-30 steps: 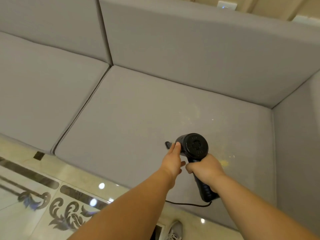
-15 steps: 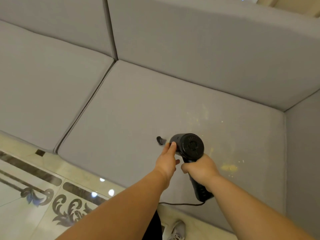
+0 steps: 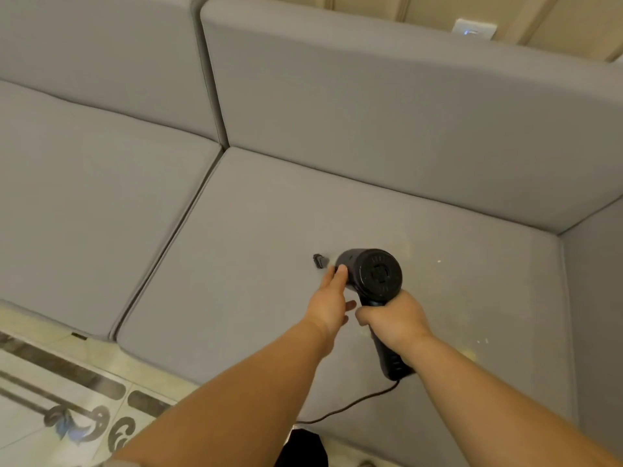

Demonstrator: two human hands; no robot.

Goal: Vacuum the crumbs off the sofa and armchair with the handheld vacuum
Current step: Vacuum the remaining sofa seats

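Cream panelled wall (image 3: 421,8) behind, white wall switch (image 3: 473,29) with a small blue light. Glossy pale tiled floor (image 3: 40,426) lower left, dark scroll inlay.

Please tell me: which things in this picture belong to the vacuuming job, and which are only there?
Job: handheld vacuum, its nozzle, right hand, left hand, crumbs, sofa seat cushion.

Only there: wall switch, patterned floor tiles.
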